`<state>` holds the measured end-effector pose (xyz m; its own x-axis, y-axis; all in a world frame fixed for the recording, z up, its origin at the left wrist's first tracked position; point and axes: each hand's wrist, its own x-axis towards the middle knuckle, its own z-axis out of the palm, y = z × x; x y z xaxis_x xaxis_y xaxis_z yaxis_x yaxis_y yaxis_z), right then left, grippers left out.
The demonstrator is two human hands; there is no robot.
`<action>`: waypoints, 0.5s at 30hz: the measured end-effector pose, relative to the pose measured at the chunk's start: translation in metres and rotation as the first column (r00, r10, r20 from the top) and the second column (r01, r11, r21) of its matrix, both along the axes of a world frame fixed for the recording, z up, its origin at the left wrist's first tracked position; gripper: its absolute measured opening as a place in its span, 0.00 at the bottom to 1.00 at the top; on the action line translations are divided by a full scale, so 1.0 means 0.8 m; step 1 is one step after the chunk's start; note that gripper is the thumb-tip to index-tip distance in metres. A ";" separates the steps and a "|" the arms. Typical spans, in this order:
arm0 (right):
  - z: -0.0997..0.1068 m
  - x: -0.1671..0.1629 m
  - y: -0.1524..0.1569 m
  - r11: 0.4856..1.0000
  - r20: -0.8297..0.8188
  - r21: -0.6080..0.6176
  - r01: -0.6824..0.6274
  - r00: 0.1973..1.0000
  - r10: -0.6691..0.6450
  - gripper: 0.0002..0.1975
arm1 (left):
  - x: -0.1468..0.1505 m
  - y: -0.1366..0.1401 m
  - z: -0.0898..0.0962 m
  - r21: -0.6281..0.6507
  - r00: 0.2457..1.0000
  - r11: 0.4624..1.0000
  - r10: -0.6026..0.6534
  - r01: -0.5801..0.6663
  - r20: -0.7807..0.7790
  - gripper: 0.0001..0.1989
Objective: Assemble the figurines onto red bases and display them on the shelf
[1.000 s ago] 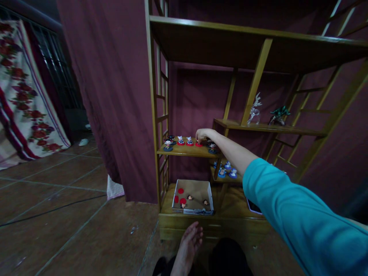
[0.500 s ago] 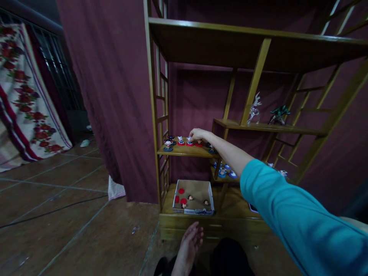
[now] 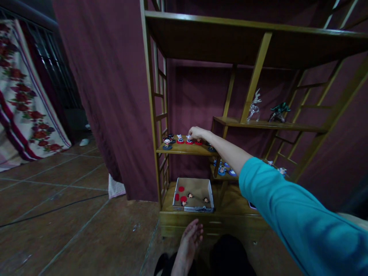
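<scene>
At the white figurine: the right hand (image 3: 197,133) is bending over its head, fingers angled down; whether they are gripping it or only touching, I cannot tell.
White figurine (image 3: 189,140): it is standing upright on a red base on the small shelf (image 3: 186,151).
Neighbours: a second white figurine (image 3: 180,139) is standing just left of it, and a dark-haired figurine (image 3: 198,142) on red is standing just right, partly covered by the hand.
Shelf ends: a dark-based figurine (image 3: 167,144) is standing at the left front; another (image 3: 211,148) is showing beside the right forearm.
Left hand (image 3: 191,238): it is hanging open below the box, fingers loosely curved, apart from the shelving.
Shallow box (image 3: 199,186): it is sitting on the cabinet's bottom board, holding red discs (image 3: 181,189) and small dark-haired pieces (image 3: 190,195).
Lower right shelf: blue-based figurines (image 3: 221,171) are standing there.
Higher right shelf: a clear deer (image 3: 254,108) is standing near a green-topped ornament (image 3: 279,112).
Behind: a purple curtain (image 3: 115,99) is hanging.
</scene>
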<state>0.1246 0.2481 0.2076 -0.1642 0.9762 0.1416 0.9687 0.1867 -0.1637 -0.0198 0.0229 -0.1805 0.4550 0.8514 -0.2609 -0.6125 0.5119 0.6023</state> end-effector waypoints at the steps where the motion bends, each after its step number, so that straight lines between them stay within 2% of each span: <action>1: 0.002 0.000 0.000 1.000 0.002 0.004 -0.008 1.000 0.008 0.18 | 0.000 0.000 0.001 0.003 1.000 1.000 0.001 -0.001 0.004 0.19; 3: 0.007 0.001 -0.002 0.999 0.014 0.031 -0.024 1.000 0.023 0.19 | -0.001 -0.001 0.004 0.008 1.000 1.000 0.002 -0.002 0.005 0.19; 5: 0.015 0.001 -0.011 0.993 0.027 0.111 -0.046 0.999 0.043 0.19 | -0.003 -0.002 0.006 0.008 1.000 1.000 0.007 -0.007 -0.003 0.19; 7: 0.018 0.002 -0.032 0.965 0.009 0.244 -0.094 0.995 0.095 0.18 | -0.004 -0.003 0.008 0.007 1.000 1.000 0.016 -0.016 -0.017 0.19; 9: 0.013 0.001 -0.067 0.915 -0.041 0.359 -0.182 0.977 0.211 0.17 | -0.007 -0.003 0.009 -0.004 0.999 0.999 0.031 -0.031 -0.031 0.19; 11: -0.009 0.000 -0.114 0.872 -0.137 0.409 -0.269 0.927 0.350 0.16 | -0.009 0.000 0.007 -0.011 0.998 0.999 0.048 -0.049 -0.042 0.20; 12: -0.028 0.000 -0.138 0.851 -0.193 0.420 -0.316 0.885 0.424 0.15 | -0.010 0.002 0.006 -0.038 0.996 0.997 0.062 -0.065 -0.070 0.20; 14: -0.083 0.001 -0.179 0.839 -0.342 0.363 -0.404 0.780 0.524 0.15 | -0.013 0.008 0.001 -0.085 0.987 0.992 0.086 -0.098 -0.133 0.18; 15: -0.118 0.004 -0.194 0.851 -0.420 0.300 -0.431 0.741 0.524 0.14 | -0.013 0.011 -0.001 -0.119 0.978 0.985 0.104 -0.126 -0.180 0.16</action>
<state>0.1279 0.0929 0.1134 -0.4696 0.7387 0.4835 0.5530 0.6730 -0.4912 -0.0306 0.0320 -0.1810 0.2946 0.8493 -0.4381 -0.5642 0.5246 0.6375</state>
